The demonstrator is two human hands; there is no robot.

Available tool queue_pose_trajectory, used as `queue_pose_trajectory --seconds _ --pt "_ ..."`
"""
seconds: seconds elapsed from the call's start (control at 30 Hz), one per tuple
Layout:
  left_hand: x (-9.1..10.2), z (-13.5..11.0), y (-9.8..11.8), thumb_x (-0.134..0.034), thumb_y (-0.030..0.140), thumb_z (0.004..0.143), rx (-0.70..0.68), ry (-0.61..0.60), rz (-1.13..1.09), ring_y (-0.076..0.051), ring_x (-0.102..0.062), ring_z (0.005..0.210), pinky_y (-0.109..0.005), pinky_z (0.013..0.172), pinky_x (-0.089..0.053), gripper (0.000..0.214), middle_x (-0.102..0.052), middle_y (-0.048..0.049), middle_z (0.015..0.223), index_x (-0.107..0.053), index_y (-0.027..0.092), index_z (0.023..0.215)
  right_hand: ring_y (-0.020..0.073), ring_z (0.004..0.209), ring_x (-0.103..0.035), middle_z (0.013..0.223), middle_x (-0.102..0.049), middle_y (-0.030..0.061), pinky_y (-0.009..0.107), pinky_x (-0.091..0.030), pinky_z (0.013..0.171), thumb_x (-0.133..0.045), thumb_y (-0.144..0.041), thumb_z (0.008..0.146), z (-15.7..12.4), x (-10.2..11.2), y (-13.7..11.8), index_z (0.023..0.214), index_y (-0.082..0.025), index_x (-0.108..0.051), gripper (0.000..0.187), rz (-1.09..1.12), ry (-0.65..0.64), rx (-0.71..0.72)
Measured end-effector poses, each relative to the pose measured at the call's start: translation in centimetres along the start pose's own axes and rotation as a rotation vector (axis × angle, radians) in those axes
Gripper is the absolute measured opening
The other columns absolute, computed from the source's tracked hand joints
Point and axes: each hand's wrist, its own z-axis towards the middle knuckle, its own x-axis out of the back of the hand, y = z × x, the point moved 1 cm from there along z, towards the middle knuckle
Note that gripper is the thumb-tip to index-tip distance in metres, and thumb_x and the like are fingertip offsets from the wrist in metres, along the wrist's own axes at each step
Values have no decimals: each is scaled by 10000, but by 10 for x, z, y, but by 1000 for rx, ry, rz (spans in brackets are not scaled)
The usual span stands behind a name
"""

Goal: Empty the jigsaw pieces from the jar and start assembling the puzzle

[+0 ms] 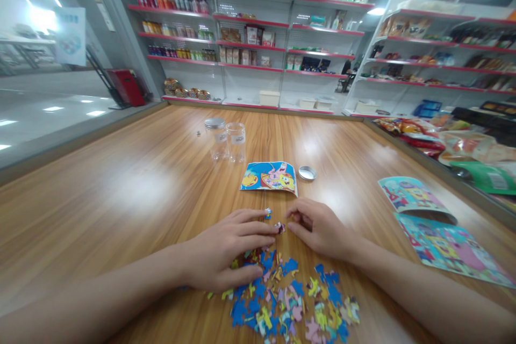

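Nearside of the curled blue cartoon card, two small printed jigsaw pieces set apart, spread left hand touching; right hand half-open, both seemingly empty; multicoloured jigsaw heap looks unjoined.

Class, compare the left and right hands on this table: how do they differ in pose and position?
The left hand has its fingers stretched out, while the right hand has its fingers curled inward. The left hand reaches over part of the heap of puzzle pieces; the right hand is beyond it. Both are bare and near the small dark piece.
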Motion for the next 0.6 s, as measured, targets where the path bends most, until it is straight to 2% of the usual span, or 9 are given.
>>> queue_pose_trajectory --seconds 0.07,0.13,0.2,0.27,0.4,0.6 --pt "0 0 0 -647 366 922 3 3 -9 -334 -419 1432 -555 1179 -394 498 -557 -95 1474 -570 222 1392 159 815 -610 960 -634 45 295 -507 730 -614 -182 910 1 2 -3 1122 -203 -632 213 -41 2 46" --pt "-1 1 0 -646 371 921 -2 1 -16 -332 -425 1427 -551 1178 -397 495 -564 -94 1465 -574 225 1389 193 988 -633 1134 -643 88 348 -537 858 -575 -175 941 2 3 -5 1251 -215 -617 315 -81 -8 98" --pt "-1 2 0 -649 369 919 -13 8 -24 -326 -439 1414 -539 1176 -405 488 -576 -98 1450 -582 225 1380 235 1203 -575 1356 -588 112 428 -509 1005 -522 -177 977 3 4 -9 1353 -239 -583 386 -142 -37 180" --pt "0 2 0 -655 356 916 -23 24 -34 -318 -467 1385 -524 1170 -416 482 -593 -107 1427 -588 218 1373 254 1279 -521 1483 -530 85 477 -484 1058 -491 -193 999 4 4 -13 1407 -265 -554 419 -210 -99 262" --pt "0 3 1 -648 342 922 -30 33 -35 -305 -501 1346 -508 1158 -430 472 -596 -114 1419 -591 209 1370 247 1203 -541 1455 -582 44 462 -501 1040 -478 -214 1012 6 4 -18 1400 -240 -565 398 -266 -179 315" --pt "0 3 1 -643 350 925 -25 28 -23 -304 -492 1355 -503 1154 -434 463 -590 -112 1426 -597 210 1364 250 1153 -585 1389 -617 96 463 -504 1012 -492 -182 996 4 5 -18 1172 -172 -675 254 -296 -110 329"
